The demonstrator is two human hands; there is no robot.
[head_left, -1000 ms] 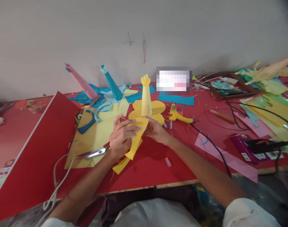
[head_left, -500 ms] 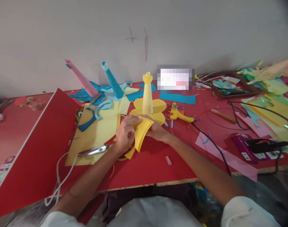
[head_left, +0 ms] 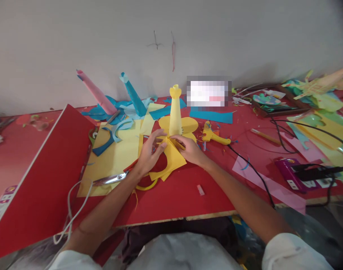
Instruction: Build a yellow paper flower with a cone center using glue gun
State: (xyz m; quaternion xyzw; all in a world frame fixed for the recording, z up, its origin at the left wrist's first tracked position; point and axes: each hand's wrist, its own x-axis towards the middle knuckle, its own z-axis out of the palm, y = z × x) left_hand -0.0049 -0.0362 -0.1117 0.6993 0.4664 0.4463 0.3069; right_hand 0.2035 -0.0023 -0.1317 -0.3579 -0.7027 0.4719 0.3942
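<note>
A folded piece of yellow paper [head_left: 174, 159] with a curved cut-out is between my hands, low over the red table. My left hand [head_left: 151, 152] has its thumb and fingertips at the paper's upper left corner. On the other side, my right hand [head_left: 190, 150] grips the paper's upper right edge, some fingers hidden behind it. Just beyond stands a pale yellow paper cone [head_left: 175, 116] with a scalloped top, on a yellow petal-shaped base [head_left: 190, 123]. Scissors [head_left: 112, 179] with red handles lie beside my left wrist, partly covered. A yellow ring-like paper strip [head_left: 147, 186] rests below the paper.
A yellow glue gun [head_left: 216, 138] with a black cord lies right of the cone. Pink [head_left: 96, 93] and blue [head_left: 134, 97] paper cones lean at the back left. A red board [head_left: 44, 176] stands at left. A purple box [head_left: 292, 174] sits at right.
The yellow paper has been turned and lowered and now shows its wide face. My left fingers have loosened and spread, and my right hand has come into fuller view at the paper's edge.
</note>
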